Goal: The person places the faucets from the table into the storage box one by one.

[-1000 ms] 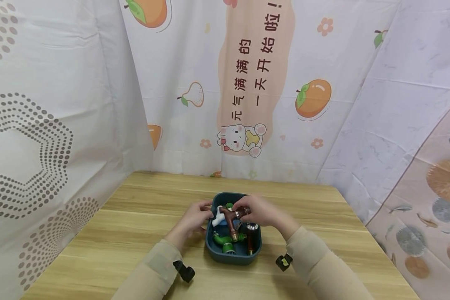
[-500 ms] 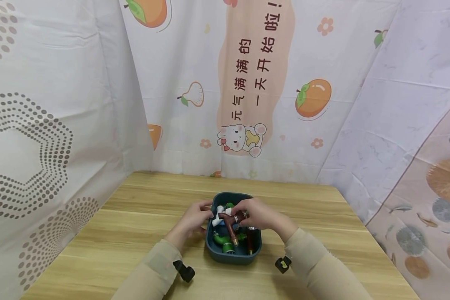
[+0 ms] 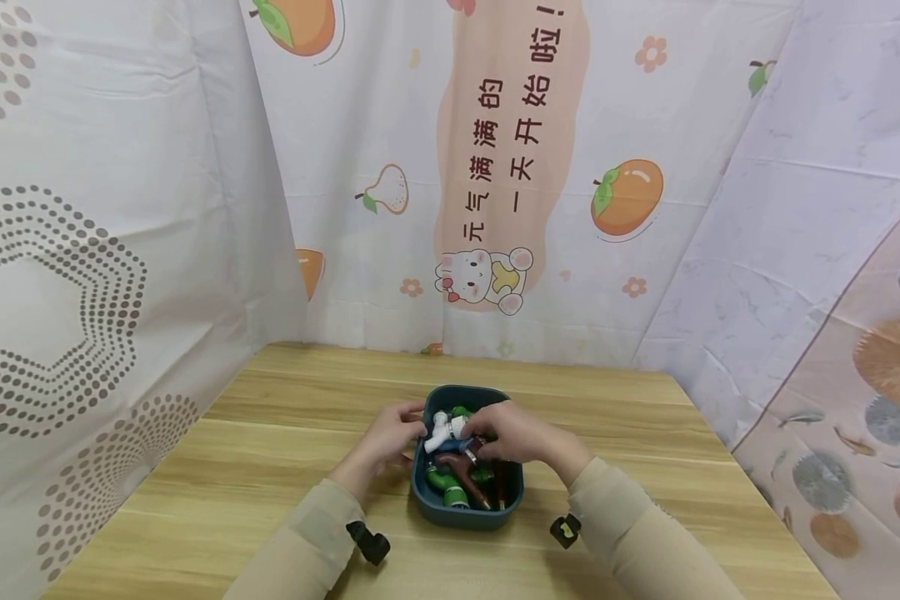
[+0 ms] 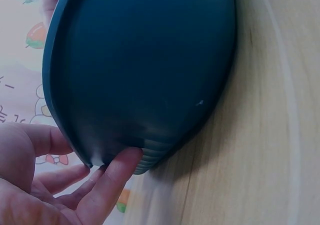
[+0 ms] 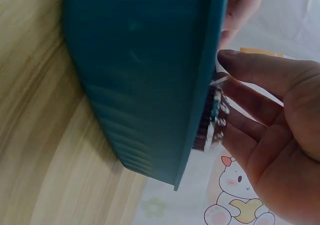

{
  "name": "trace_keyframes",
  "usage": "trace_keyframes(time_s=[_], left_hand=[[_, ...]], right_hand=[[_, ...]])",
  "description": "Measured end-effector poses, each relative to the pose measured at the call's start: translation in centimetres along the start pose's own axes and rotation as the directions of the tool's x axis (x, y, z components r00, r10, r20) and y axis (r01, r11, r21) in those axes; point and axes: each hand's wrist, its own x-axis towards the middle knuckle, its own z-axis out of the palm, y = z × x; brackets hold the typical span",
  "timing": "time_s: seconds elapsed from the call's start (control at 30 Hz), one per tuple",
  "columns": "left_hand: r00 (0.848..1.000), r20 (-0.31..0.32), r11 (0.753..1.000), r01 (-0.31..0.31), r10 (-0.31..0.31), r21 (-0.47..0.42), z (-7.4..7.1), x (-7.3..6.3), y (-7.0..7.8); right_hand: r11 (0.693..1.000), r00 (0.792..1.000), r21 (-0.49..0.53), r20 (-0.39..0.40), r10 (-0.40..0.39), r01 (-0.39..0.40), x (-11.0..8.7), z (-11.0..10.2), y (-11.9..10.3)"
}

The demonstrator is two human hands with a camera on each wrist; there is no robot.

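Note:
A dark teal plastic basin (image 3: 467,518) stands on the table with several faucets in it. My left hand (image 3: 390,432) grips its left side; the left wrist view shows fingers at the rim and against the outer wall (image 4: 150,80). Inside the basin, my right hand (image 3: 516,432) holds a dark red Y-shaped faucet (image 3: 461,471) by its upper end, its spout pointing towards me. In the right wrist view a ridged silvery end (image 5: 212,120) shows by my fingers above the rim. A white faucet (image 3: 441,433) lies at the back left, a green one (image 3: 456,497) at the front.
Under the white faucet a blue piece (image 3: 453,446) shows. Another dark red part (image 3: 501,483) stands along the basin's right wall. The wooden table (image 3: 330,383) runs back to a printed curtain (image 3: 375,275), with more cloth at both sides.
My right hand has lowered the dark red faucet into the basin, so more of the white faucet and the blue piece shows. My left hand has stayed on the basin.

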Motion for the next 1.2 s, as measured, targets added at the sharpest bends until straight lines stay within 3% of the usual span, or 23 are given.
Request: trace_keyframes(time_s=[0.3,0.6,0.77,0.9,1.1,1.2], left_hand=[[1.0,0.0,1.0,0.002,-0.002,-0.007,0.1,0.0,0.0],[1.0,0.0,1.0,0.016,-0.016,-0.006,-0.1,0.0,0.0],[0.999,-0.021,0.999,0.035,-0.035,-0.011,-0.5,0.2,0.5],[0.999,-0.048,0.999,0.015,-0.013,0.038,-1.0,0.5,0.9],[0.995,-0.079,0.986,-0.054,0.067,0.156,-1.7,1.0,2.2],[0.992,-0.08,0.983,-0.086,0.1,0.16,-2.0,0.9,3.0]], right_hand=[[0.999,0.998,0.023,-0.048,0.041,-0.04,-0.4,-0.5,0.2],[0.996,0.998,0.084,-0.058,0.034,-0.03,-0.8,-1.3,0.3],[0.993,0.994,0.12,-0.108,0.032,-0.019,-1.5,-2.2,0.5],[0.989,0.984,0.146,-0.177,0.033,-0.007,-2.2,-2.8,0.7],[0.984,0.957,0.176,-0.28,0.078,-0.029,-3.4,-3.9,1.4],[0.987,0.939,0.158,-0.338,0.067,-0.014,-3.9,-4.5,1.8]])
